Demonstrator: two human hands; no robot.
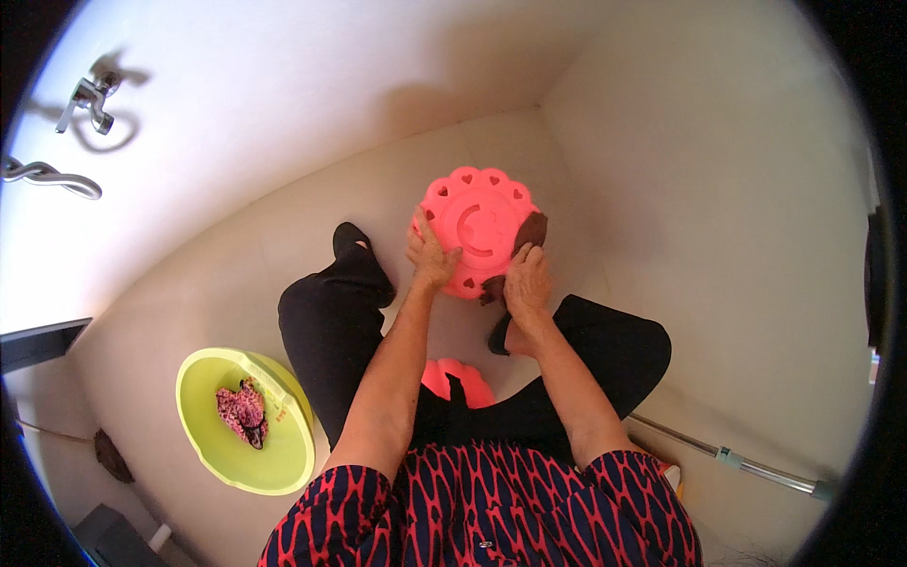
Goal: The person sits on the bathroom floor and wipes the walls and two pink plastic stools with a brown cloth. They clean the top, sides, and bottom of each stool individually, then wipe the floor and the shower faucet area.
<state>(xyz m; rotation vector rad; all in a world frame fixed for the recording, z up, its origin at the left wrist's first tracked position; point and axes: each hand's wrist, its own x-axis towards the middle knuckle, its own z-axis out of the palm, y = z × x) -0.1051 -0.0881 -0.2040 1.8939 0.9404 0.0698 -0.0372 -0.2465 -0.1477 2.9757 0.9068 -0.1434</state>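
A pink plastic stool [471,227] with a scalloped rim and heart-shaped cutouts is before me, between my feet. My left hand [431,259] grips its left edge, thumb across the face and fingers over the rim. In my right hand [528,280] is a dark brown cloth [531,232], pressed against the right edge of the stool. Part of the cloth hangs below the hand near the lower rim. Whatever lies under the stool is hidden.
Another pink scalloped plastic piece [453,379] shows beneath me between my legs. To my left stands a yellow-green basin [198,439] with a patterned cloth [243,412] inside. A metal tap [92,99] juts from the left wall. A metal pole [691,443] lies at the right.
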